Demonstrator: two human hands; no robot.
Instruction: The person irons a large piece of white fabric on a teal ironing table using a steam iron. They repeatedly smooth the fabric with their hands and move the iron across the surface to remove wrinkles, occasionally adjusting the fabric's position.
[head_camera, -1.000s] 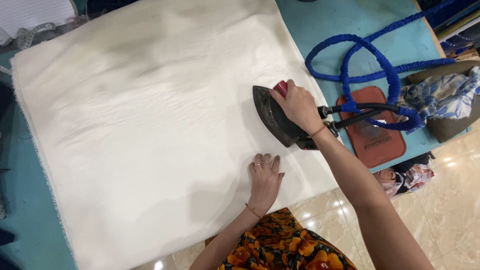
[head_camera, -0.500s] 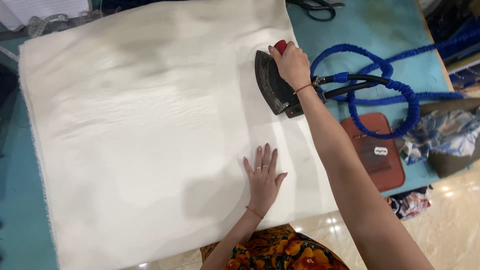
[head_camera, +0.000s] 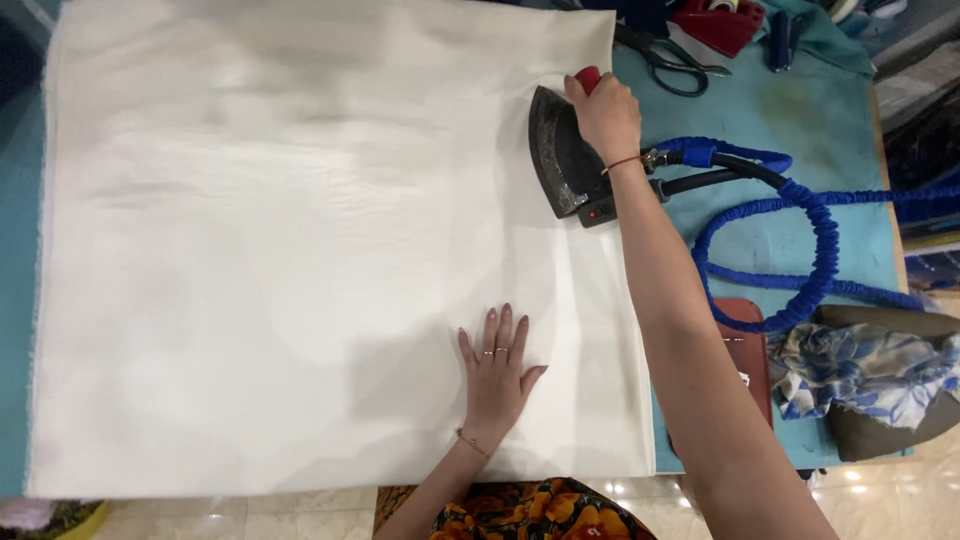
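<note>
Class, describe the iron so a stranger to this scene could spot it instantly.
Start at the big white cloth spread over the teal table. At its far right edge the right hand grips the iron: dark, wedge-shaped, red-handled, and the only thing joined to the coiled blue hose.

Both forearms are bare, with no sleeves showing. The left hand (head_camera: 497, 375) wears thin rings on two fingers and a fine bracelet at the wrist; the right hand (head_camera: 606, 115) has a thin reddish cord or bangle around its wrist. At the bottom edge shows a dark garment (head_camera: 530, 515) printed with orange and yellow flowers.
</note>
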